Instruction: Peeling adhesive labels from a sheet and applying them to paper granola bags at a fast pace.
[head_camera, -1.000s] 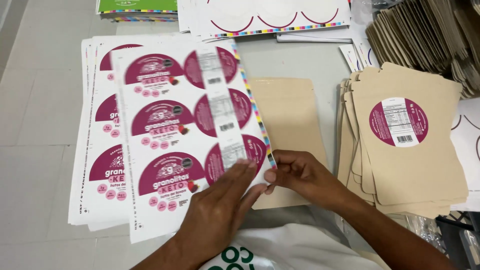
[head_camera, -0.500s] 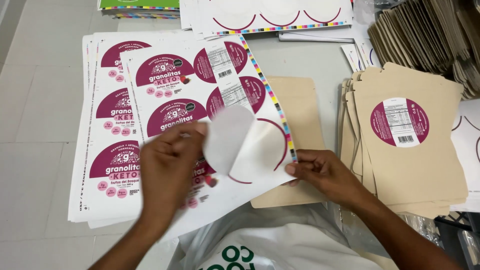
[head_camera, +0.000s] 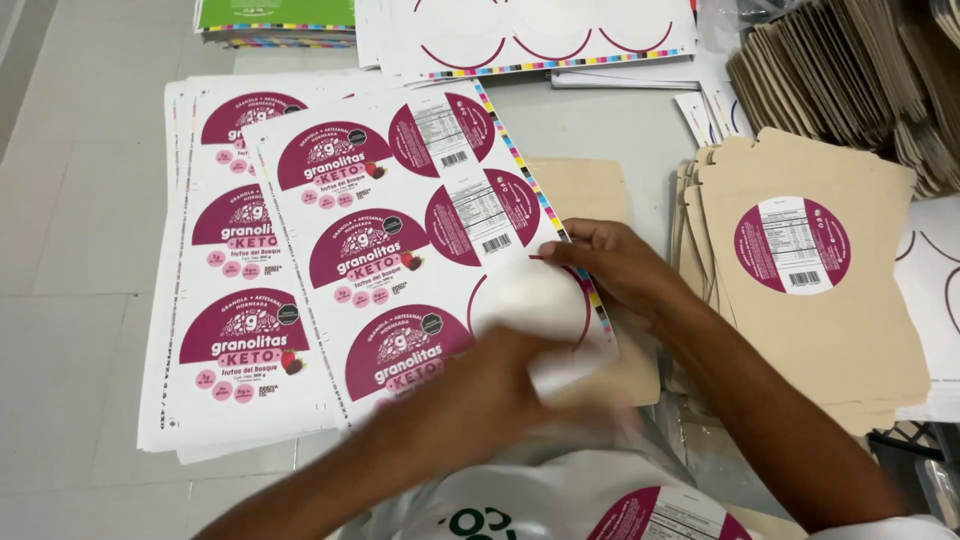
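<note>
A sheet of round maroon stickers (head_camera: 400, 220) lies on top of a stack of the same sheets (head_camera: 230, 300). My right hand (head_camera: 612, 265) presses the sheet's right edge, over a plain kraft pouch (head_camera: 590, 190) that lies under it. My left hand (head_camera: 480, 395) is blurred with motion at the sheet's lower right corner. It holds a peeled round sticker (head_camera: 530, 305), white back showing, lifted off the empty outline there.
A stack of kraft pouches (head_camera: 820, 330) with a round label (head_camera: 792, 245) on top lies to the right. Unlabelled pouches (head_camera: 850, 80) are piled at top right. Used backing sheets (head_camera: 540, 30) and a green stack (head_camera: 275, 15) lie at the top. A white plastic bag (head_camera: 520, 500) is nearest me.
My left hand peeled the lower right sticker off the sheet and has swung it down and to the right. My right hand shifted up along the sheet's edge.
</note>
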